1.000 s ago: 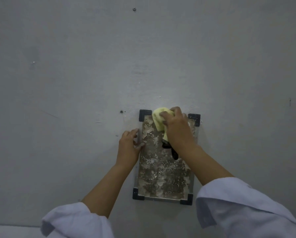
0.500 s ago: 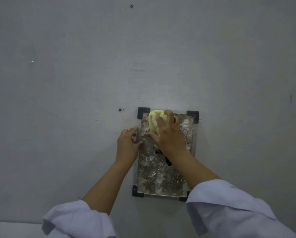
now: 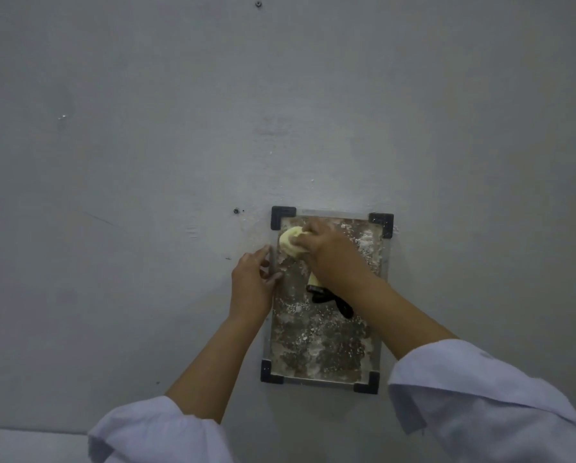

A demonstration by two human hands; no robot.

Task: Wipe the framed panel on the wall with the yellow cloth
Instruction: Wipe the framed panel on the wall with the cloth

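Observation:
A framed panel (image 3: 323, 342) with black corner pieces hangs on the grey wall, its surface mottled with white dusty patches. My right hand (image 3: 333, 255) presses a bunched yellow cloth (image 3: 290, 243) against the panel's upper left corner. A dark strap hangs from under that hand over the panel's middle. My left hand (image 3: 251, 282) grips the panel's left edge, thumb on the front, fingers on the wall side.
The grey wall (image 3: 146, 145) fills the view, with small screws or holes (image 3: 236, 210) to the left of the panel and one near the top. White sleeves cover both forearms at the bottom.
My right hand has slid the cloth leftward along the panel's top, from the upper middle to the upper left corner. My left hand has stayed on the left edge.

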